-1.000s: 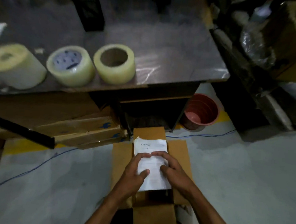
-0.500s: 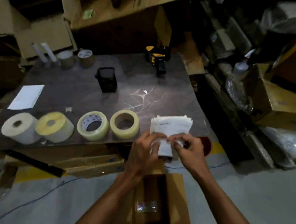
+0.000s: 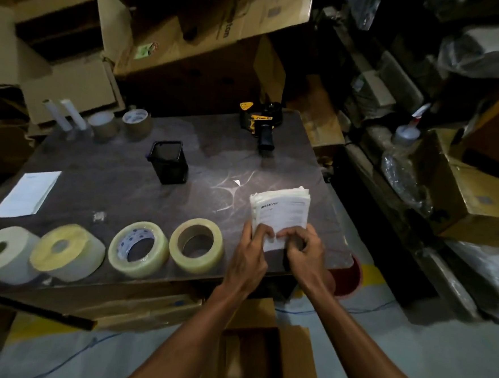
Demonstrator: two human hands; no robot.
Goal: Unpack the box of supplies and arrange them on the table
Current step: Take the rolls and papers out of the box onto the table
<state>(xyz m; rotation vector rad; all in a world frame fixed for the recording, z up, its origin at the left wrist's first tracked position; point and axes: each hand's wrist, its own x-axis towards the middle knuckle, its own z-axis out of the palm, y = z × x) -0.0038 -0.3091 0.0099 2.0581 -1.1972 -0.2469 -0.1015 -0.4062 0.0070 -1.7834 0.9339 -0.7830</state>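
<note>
- Stack of printed slips point(image 3: 282, 214) is being gripped by both left hand point(image 3: 250, 249) and right hand point(image 3: 304, 251), fingers curled, over table point(image 3: 209, 159) front right corner.
- Placement step is being carried out; a level set-down beside the tape roll point(image 3: 197, 245) is likely being called for.
- Box point(image 3: 263, 355) is being left open on the floor below.

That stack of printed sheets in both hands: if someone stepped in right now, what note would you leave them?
Left hand and right hand both grip the near end of the stack of sheets above the table, near its right front corner.
Done: four rolls of tape stand in a row along the front edge.
Left: set the stack down, then empty the open box on the floor, where small items remain.
</note>
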